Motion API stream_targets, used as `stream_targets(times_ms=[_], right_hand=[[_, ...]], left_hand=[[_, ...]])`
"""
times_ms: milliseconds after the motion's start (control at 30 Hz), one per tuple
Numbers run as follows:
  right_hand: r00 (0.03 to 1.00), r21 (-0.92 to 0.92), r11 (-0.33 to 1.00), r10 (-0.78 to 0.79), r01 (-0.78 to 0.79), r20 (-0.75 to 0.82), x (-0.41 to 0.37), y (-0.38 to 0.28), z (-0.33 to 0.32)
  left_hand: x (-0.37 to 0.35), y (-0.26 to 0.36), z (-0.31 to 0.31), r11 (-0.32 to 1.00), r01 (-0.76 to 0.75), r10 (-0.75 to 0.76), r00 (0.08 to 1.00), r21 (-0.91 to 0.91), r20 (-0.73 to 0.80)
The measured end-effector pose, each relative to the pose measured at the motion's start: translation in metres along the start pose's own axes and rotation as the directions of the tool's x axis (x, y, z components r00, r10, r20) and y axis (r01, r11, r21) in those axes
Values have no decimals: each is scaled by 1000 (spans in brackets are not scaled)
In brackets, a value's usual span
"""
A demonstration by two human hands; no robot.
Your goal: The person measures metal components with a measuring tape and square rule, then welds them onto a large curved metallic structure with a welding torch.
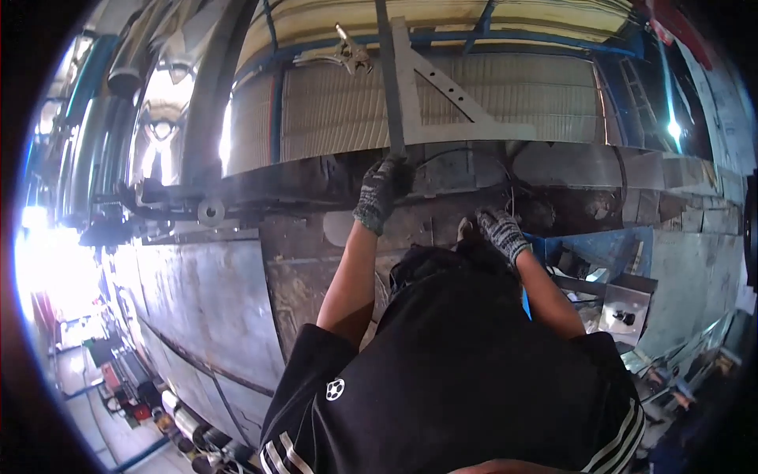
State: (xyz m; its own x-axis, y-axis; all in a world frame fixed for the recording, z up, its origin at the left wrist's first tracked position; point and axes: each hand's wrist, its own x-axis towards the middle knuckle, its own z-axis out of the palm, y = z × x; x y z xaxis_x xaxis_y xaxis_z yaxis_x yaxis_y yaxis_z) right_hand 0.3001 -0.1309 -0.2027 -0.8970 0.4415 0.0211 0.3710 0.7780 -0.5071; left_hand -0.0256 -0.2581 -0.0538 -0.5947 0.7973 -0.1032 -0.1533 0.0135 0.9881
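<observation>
In the head view, your gloved left hand (379, 189) grips the near end of the dark flat bar (389, 87), on your side of the triangular frame (406, 95). The bar's long axis runs away from you along the frame's left edge; I can't tell if they touch. Your right hand (501, 231) is farther from the bar, also on your side of the frame; whether it grasps anything, I can't tell.

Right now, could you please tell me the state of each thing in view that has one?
Left hand: gloved, closed on bar
Bar: held at its near end
Right hand: gloved, grip unclear
Triangular frame: lying untouched beside bar
Clamp: lying left of bar, jaws unclear
Blue box: open-topped, things inside
</observation>
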Motion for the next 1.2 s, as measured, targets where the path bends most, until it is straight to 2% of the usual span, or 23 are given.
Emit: stream_targets(times_ms=[33,67,100,200,233,300,333,433,467,500,533,567,600,700,800,833,867,900,967,1033,1133,1167,1200], right_hand=[[995,9,999,49,-50,89,8,-1,-8],[980,8,995,99,-102,174,18,-3,-21],[936,205,936,226,-285,268,36,-32,-58],[895,286,870,306,-401,325,52,-35,-53],[972,151,982,76,-112,222,52,-31,-48],[985,119,993,5,-26,174,57,-30,-31],[989,91,994,-67,55,132,58,-29,-23],[978,4,994,-109,110,176,68,-60,-39],[962,-106,979,-148,176,229,73,-68,-41],[962,-121,978,-140,171,233,81,-79,-42],[967,-16,999,36,-33,251,87,-91,-42],[936,85,967,207,-240,286,95,-105,-42],[933,74,967,213,-244,290,106,-119,-48],[951,128,961,212,-245,226,121,-156,-72],[974,326,927,129,-184,184,143,-165,-76],[985,164,983,59,-86,161,148,-162,-74],[988,-2,1000,-14,15,152,149,-160,-71],[984,-167,979,-89,115,156,148,-161,-68],[991,-172,980,-85,102,106,148,-165,-69],[995,-183,978,-89,96,50,149,-171,-77],[999,-143,989,-38,36,-8,164,-202,-105],[988,328,939,136,-103,-78,171,-213,-111],[946,729,662,317,-175,-61,177,-221,-116]], left_hand=[[0,-2,0,1000,9,-9,1000,-5,-19],[2,3,3,971,184,-195,979,-155,-65],[3,6,3,889,337,-376,924,-309,-76],[5,4,1,923,305,-326,944,-233,-55],[7,-7,-3,923,302,-322,945,-240,-51],[12,-31,-12,985,-27,38,997,170,-62],[11,-35,-13,985,-31,40,998,167,-51],[5,-24,-16,991,133,-135,988,-35,-70],[8,-29,-28,905,291,-281,957,-312,78],[12,-35,-35,717,446,-366,895,-535,255],[13,-44,-33,711,445,-360,896,-545,262],[12,-53,-28,891,276,-255,961,-360,106],[11,-59,-25,987,105,-109,994,-124,-22],[16,-75,-29,999,43,-46,994,29,97],[8,-12,-29,972,217,-192,954,-92,228],[14,1,-31,721,553,-436,830,-418,347],[13,8,-32,714,563,-446,824,-417,350],[10,13,-30,853,438,-352,885,-283,306],[7,26,-28,947,293,-246,926,-135,285],[9,38,-28,752,522,-400,847,-403,350],[14,38,-32,551,661,-501,751,-510,430],[14,39,-33,553,661,-503,750,-507,430],[14,41,-32,562,643,-477,766,-521,431]])
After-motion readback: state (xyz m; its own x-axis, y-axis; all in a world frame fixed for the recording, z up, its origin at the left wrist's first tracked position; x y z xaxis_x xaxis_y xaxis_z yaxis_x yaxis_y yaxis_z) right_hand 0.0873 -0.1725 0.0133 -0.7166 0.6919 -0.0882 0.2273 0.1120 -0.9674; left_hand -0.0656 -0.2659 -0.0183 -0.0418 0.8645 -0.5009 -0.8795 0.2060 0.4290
